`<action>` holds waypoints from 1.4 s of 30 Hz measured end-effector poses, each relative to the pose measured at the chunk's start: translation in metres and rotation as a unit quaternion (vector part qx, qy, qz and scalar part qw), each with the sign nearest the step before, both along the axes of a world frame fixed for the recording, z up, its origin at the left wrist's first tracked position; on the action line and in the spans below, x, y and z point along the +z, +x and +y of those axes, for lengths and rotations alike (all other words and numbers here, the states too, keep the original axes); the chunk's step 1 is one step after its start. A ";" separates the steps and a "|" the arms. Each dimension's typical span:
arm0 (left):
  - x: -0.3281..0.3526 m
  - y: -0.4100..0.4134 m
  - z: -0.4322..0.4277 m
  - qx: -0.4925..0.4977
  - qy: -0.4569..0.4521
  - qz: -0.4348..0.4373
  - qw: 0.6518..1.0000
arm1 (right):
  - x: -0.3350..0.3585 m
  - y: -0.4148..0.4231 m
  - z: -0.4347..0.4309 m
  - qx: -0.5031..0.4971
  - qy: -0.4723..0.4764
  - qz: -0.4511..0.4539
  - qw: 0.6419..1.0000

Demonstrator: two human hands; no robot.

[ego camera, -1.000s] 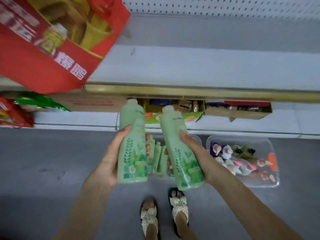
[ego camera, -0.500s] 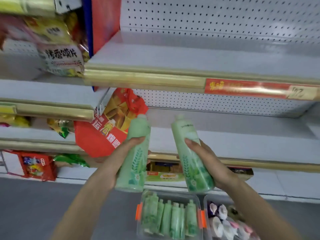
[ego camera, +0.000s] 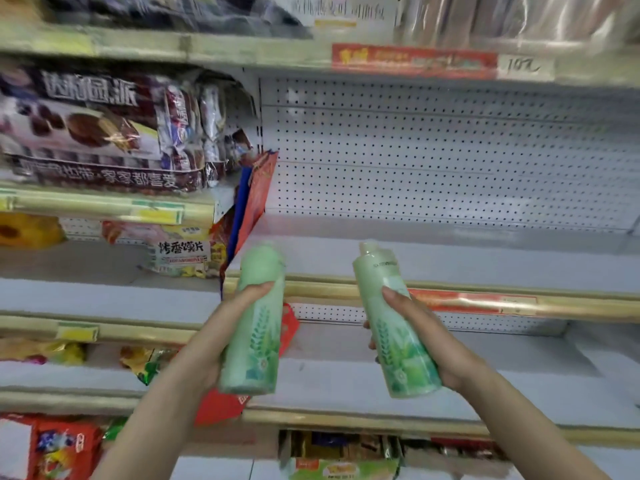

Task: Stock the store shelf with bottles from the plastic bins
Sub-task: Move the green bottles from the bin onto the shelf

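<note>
Left hand [ego camera: 214,344] fingers [ego camera: 254,289] curl round left bottle [ego camera: 258,341]; right hand [ego camera: 436,344] grips right bottle [ego camera: 398,355].

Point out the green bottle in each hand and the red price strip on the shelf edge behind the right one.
left bottle [ego camera: 258,344]: head view, on its leaf-printed label.
right bottle [ego camera: 398,358]: head view, mid-body on the leaf print.
red price strip [ego camera: 467,301]: head view, middle of the strip.

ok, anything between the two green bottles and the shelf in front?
Nothing visible. The shelf behind the left bottle and right bottle is bare; a red package stands only at its left end.
</note>
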State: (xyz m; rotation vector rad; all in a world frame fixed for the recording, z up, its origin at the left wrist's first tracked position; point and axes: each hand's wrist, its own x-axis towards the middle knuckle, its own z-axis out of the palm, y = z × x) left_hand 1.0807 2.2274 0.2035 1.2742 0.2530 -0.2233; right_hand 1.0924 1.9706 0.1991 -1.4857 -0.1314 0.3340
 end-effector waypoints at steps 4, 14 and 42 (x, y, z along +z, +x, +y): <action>0.032 -0.004 0.016 0.014 -0.010 -0.039 0.999 | 0.035 0.005 0.016 0.004 0.044 0.012 0.999; 0.074 0.026 0.012 0.008 -0.115 -0.078 0.990 | 0.066 0.058 0.026 0.025 0.326 0.237 0.915; 0.042 0.179 0.031 -0.025 -0.092 -0.029 0.995 | 0.010 0.299 0.094 -0.056 -0.013 0.009 0.998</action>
